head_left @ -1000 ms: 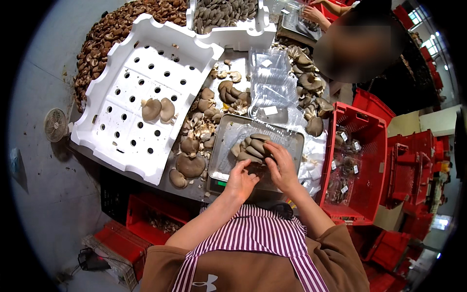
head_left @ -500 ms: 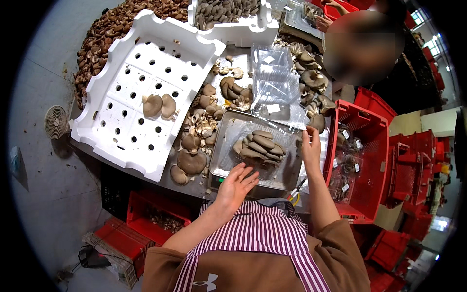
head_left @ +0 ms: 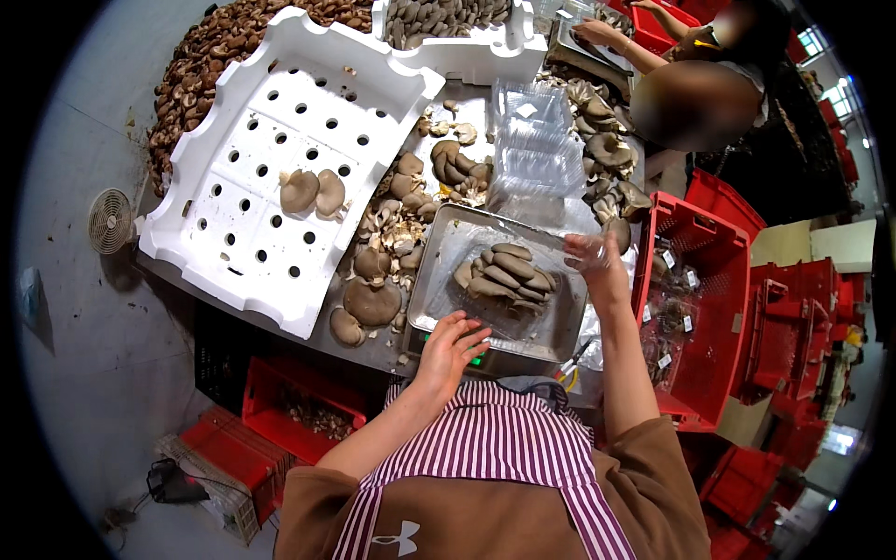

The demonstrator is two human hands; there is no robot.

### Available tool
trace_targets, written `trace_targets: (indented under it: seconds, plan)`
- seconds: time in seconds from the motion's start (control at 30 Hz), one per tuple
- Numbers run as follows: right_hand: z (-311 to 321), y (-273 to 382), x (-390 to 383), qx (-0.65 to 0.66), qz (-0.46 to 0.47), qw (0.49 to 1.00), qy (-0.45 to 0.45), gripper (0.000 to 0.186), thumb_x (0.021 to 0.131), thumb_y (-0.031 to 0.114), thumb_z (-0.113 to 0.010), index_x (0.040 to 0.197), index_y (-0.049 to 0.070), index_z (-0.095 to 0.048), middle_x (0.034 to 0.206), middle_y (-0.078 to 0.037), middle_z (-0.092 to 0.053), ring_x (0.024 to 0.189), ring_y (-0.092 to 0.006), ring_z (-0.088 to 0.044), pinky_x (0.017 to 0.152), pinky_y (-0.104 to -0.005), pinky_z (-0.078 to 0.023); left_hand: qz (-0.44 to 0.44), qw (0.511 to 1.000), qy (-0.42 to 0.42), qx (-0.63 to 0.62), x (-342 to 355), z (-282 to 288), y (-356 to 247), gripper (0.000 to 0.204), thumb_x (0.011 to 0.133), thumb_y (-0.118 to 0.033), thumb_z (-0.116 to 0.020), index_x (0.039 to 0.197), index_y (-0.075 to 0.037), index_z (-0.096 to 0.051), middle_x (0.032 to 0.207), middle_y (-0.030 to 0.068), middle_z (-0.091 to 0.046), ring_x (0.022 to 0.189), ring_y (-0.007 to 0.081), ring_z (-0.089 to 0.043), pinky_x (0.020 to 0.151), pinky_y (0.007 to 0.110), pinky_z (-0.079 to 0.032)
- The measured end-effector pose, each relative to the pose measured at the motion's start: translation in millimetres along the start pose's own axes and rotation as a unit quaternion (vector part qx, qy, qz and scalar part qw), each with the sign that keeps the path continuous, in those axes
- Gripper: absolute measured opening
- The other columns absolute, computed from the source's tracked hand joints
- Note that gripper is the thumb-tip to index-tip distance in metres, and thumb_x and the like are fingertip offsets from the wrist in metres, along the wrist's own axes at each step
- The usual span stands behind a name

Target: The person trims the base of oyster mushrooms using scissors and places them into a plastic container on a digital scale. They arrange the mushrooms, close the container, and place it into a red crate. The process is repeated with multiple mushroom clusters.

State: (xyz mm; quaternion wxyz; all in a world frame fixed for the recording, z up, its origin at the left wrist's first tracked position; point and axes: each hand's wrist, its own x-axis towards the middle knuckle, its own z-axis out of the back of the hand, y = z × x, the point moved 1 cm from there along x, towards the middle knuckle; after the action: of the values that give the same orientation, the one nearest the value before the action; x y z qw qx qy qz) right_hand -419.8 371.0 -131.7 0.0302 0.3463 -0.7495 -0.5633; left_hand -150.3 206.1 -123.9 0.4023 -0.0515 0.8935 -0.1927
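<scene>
On a steel tray [head_left: 574, 313] on a scale, a clear plastic punnet [head_left: 527, 322] holds a cluster of grey oyster mushrooms [head_left: 504, 275]. My left hand [head_left: 448, 350] is open at the tray's front edge, fingers apart and slightly curled. My right hand [head_left: 599, 266] is at the tray's back right corner, beside a blurred sheet of clear plastic; its fingers are smeared, so their grip is unclear. Behind the tray are stacked clear plastic containers [head_left: 537, 159]. Loose oyster mushrooms [head_left: 373, 299] lie left of the tray and more along the right of the stack.
A white perforated crate [head_left: 233, 224] with two mushrooms is at left, a brown mushroom pile [head_left: 177, 103] behind it. A red crate [head_left: 700, 373] of packed punnets stands at right. A fan [head_left: 110, 219] is at far left. A co-worker's hand [head_left: 593, 33] and arms are at top right.
Both my hands have left the mushroom cluster. My right hand moved up and right to the plastic containers, which now show a blurred edge; my left hand moved down toward the tray's front.
</scene>
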Motion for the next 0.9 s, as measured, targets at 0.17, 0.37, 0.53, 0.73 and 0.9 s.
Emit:
trace_targets:
  seconds: [0.17, 0.37, 0.53, 0.73, 0.9]
  plan:
    - [-41.5, 8.4, -13.6, -0.335, 0.085, 0.936, 0.072, 0.044, 0.107, 0.037, -0.041, 0.118, 0.002, -0.063, 0.13, -0.011, -0.062, 0.121, -0.022, -0.056, 0.106, -0.0346, -0.04, -0.002, 1.0, 0.011, 0.011, 5.5, 3.5, 2.6, 0.027, 0.102, -0.016, -0.05, 0.126, -0.005, -0.046, 0.114, 0.0143, -0.058, 0.114, 0.031, -0.06, 0.098, 0.046, -0.051]
    - [-69.8, 12.7, -16.8, -0.448, 0.109, 0.877, 0.132, 0.036, 0.104, 0.023, -0.047, 0.13, 0.001, -0.059, 0.128, -0.012, -0.062, 0.122, -0.0227, -0.057, 0.104, -0.0331, -0.041, 0.0, 1.0, 0.017, 0.022, 6.2, 5.3, 2.5, 0.026, 0.104, -0.018, -0.048, 0.127, -0.006, -0.046, 0.116, 0.0146, -0.057, 0.114, 0.0302, -0.06, 0.098, 0.045, -0.05]
    - [-77.9, 10.8, -19.7, -0.522, 0.19, 0.82, 0.14, 0.035, 0.097, 0.016, -0.058, 0.13, 0.005, -0.057, 0.128, -0.017, -0.061, 0.12, -0.0333, -0.058, 0.101, -0.038, -0.045, -0.006, 1.0, 0.024, 0.014, 8.2, 8.7, 5.3, 0.026, 0.106, -0.025, -0.042, 0.123, -0.005, -0.046, 0.118, 0.0174, -0.056, 0.116, 0.035, -0.06, 0.102, 0.048, -0.05]
    - [-80.7, 7.4, -28.9, -0.561, 0.246, 0.774, 0.161, 0.039, 0.093, 0.013, -0.062, 0.131, 0.006, -0.056, 0.134, -0.017, -0.058, 0.123, -0.0371, -0.055, 0.103, -0.0426, -0.044, 0.01, 0.999, 0.036, -0.034, 14.0, 17.5, 8.3, 0.04, 0.107, -0.04, -0.036, 0.12, -0.004, -0.049, 0.115, 0.0181, -0.058, 0.116, 0.0376, -0.06, 0.102, 0.051, -0.049]
    - [-82.9, 5.8, -36.3, -0.651, 0.299, 0.677, 0.166, 0.046, 0.092, 0.022, -0.065, 0.134, 0.008, -0.055, 0.141, -0.015, -0.053, 0.125, -0.0357, -0.052, 0.104, -0.0459, -0.042, 0.013, 0.996, 0.05, -0.07, 12.0, 20.6, 5.4, 0.055, 0.104, -0.055, -0.037, 0.118, -0.004, -0.05, 0.111, 0.019, -0.06, 0.117, 0.04, -0.06, 0.101, 0.053, -0.049]
